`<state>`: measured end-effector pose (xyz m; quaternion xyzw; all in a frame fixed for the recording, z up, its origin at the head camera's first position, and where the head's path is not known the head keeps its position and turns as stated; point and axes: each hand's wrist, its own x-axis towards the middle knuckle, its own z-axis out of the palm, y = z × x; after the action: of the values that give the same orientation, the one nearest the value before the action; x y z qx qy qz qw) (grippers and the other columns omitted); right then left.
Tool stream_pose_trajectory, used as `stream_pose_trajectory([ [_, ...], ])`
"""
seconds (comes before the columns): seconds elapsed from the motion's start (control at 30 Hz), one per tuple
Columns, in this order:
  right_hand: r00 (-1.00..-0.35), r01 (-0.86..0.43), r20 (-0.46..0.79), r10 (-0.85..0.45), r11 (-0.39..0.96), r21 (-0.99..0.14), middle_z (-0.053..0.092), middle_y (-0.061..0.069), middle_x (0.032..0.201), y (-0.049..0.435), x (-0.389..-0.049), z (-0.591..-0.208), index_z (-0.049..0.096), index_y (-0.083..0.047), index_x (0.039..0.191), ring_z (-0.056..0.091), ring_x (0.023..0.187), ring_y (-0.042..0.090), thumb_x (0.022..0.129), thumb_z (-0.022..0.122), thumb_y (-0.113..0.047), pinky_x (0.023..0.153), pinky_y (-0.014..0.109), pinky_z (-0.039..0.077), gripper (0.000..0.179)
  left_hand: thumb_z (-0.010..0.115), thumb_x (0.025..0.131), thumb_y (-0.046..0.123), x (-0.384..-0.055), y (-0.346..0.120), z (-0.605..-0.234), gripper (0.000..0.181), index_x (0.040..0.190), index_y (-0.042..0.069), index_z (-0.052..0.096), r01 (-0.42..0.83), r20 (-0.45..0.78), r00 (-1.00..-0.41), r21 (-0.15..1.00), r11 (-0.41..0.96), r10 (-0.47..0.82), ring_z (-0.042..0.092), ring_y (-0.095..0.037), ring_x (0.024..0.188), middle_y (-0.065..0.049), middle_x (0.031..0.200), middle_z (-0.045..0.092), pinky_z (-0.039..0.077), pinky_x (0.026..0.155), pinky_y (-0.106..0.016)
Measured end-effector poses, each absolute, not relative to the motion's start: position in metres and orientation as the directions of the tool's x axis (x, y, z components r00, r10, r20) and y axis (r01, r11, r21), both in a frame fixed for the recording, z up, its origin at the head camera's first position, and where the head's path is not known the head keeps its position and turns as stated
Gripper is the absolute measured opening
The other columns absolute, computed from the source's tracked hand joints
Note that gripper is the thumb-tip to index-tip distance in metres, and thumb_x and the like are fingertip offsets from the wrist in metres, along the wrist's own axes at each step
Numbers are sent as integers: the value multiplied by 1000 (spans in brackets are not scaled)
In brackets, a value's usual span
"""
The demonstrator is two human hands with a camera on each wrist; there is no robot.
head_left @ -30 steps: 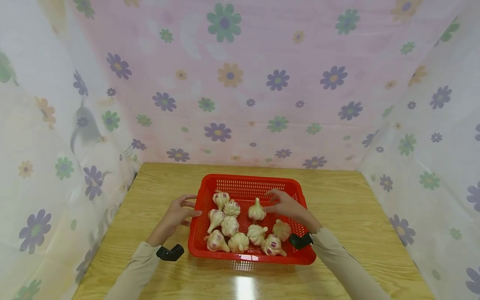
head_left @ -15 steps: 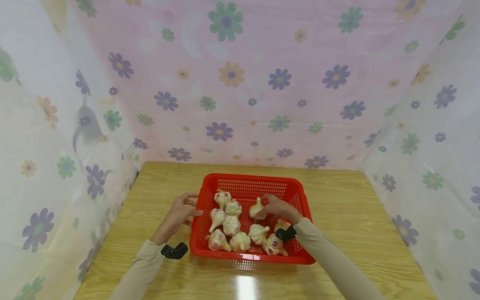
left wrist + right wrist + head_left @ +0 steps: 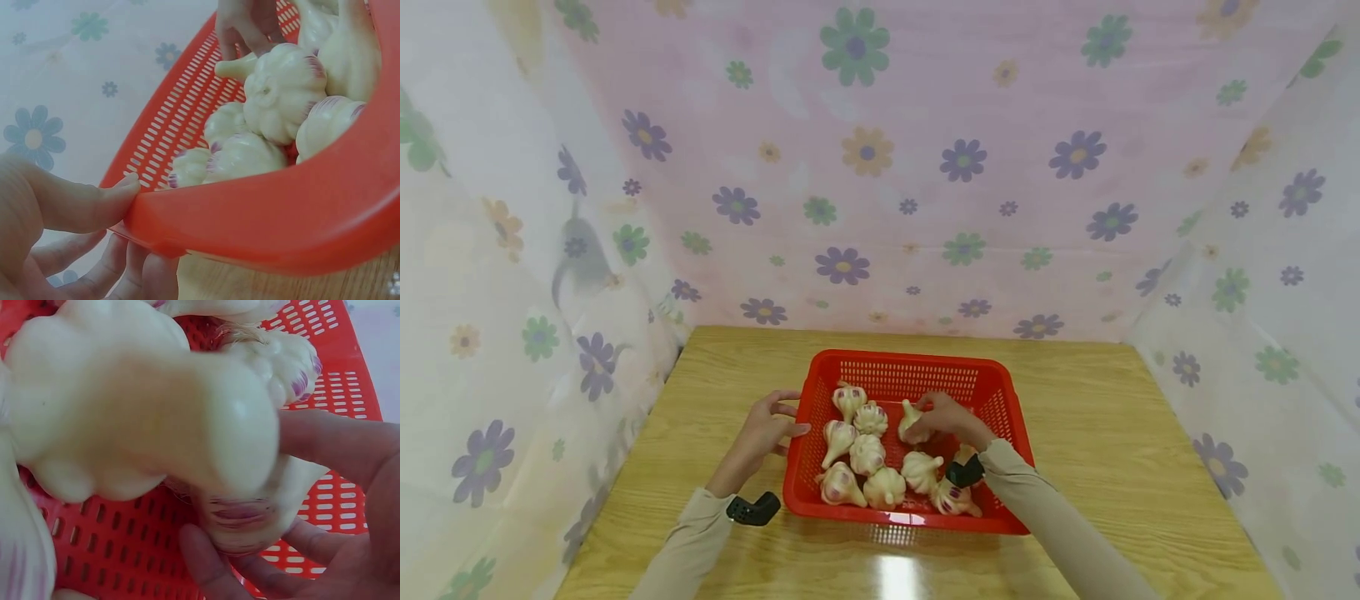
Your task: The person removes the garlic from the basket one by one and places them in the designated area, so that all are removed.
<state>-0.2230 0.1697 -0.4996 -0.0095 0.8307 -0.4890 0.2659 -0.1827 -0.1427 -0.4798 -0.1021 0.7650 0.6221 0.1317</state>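
Note:
A red plastic basket [image 3: 1018,425] with perforated walls stands on the table, holding several garlic bulbs [image 3: 867,455]. My left hand [image 3: 763,435] grips its left rim; in the left wrist view the thumb lies on top of the rim [image 3: 269,215] and the fingers are beneath. Inside the basket, toward the back, my right hand [image 3: 951,418] holds one garlic bulb [image 3: 907,417] between thumb and fingers, its stem pointing up. In the right wrist view that bulb [image 3: 240,522] is partly hidden behind another, blurred bulb [image 3: 144,419] close to the camera.
Bulbs crowd the left side and front of the basket; one at the right [image 3: 966,453] is partly covered by the right wrist's black camera [image 3: 965,471]. The wooden table [image 3: 737,358] meets a flowered curtain [image 3: 925,167] at the back and sides.
My right hand has moved left and down and its fingers have come round the garlic bulb, which now leans slightly left. The left hand stays on the rim.

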Motion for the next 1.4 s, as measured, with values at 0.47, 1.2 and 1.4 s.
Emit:
stream_pose_trajectory([
  [0.47, -889, 173, -349, -296, 488, -856, 64, 12, 83, 177, -220, -496, 54, 6, 116, 61, 76, 37, 73, 78, -13, 72, 48, 51, 52, 70, 79, 2, -179, -143, -480, 52, 128, 7, 52, -294, -303, -953, 939, 181, 25, 62, -26, 72, -20, 109, 53, 54, 51, -39],
  [1.2, -940, 104, -255, -226, 521, -847, 47, 23, 132, 218, -218, -459, 53, 1, 126, 63, 89, 30, 73, 81, -16, 88, 50, 47, 62, 69, 81, 3, -181, -144, -485, 54, 131, 7, 49, -304, -313, -949, 939, 163, 32, 62, -26, 74, -20, 110, 53, 54, 53, -39],
  [1.4, -953, 54, -204, -224, 537, -842, 47, 19, 134, 228, -216, -449, 55, -3, 125, 48, 117, 36, 73, 82, -17, 91, 49, 46, 60, 69, 79, 4, -178, -145, -485, 54, 129, 6, 50, -290, -299, -953, 943, 165, 36, 62, -27, 75, -18, 107, 55, 54, 54, -39],
])
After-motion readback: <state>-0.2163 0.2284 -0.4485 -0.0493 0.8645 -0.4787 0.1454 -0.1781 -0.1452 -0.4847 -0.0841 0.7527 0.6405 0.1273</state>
